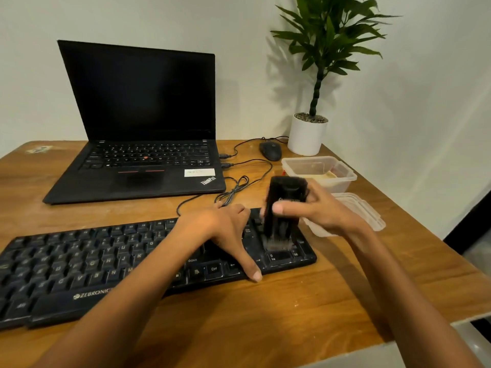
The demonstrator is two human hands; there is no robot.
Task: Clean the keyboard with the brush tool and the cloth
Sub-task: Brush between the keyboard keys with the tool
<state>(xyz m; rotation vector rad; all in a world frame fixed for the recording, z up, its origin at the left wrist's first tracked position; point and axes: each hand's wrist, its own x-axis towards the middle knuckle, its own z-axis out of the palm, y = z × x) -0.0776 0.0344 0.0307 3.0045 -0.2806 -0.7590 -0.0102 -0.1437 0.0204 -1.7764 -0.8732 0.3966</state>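
The brush tool [285, 208] is held upright in the right hand [321, 211]. The thumb is laid across its near face and the fingers are wrapped round its far side, so the grip is taken on the upper half of the body. Directly below the grip, the bristles [277, 244] meet the number-pad keys at the right end of the keyboard [93, 264], which lies on the table [318, 301]. Just left of the grip, the left hand [225, 229] is spread over the keyboard with its thumb at the front edge; nothing is enclosed by it. This bracing should be relied on so that the keyboard is not pushed sideways. Light pressure is advised: only the bristle tips should be worked into the gaps between keys, in short strokes directed toward the near edge. Debris should be swept clear of the open container [342, 176] and the lid [364, 208], which are right of and beyond the grip. A pale item lies in that container; whether it is the cloth cannot be told.
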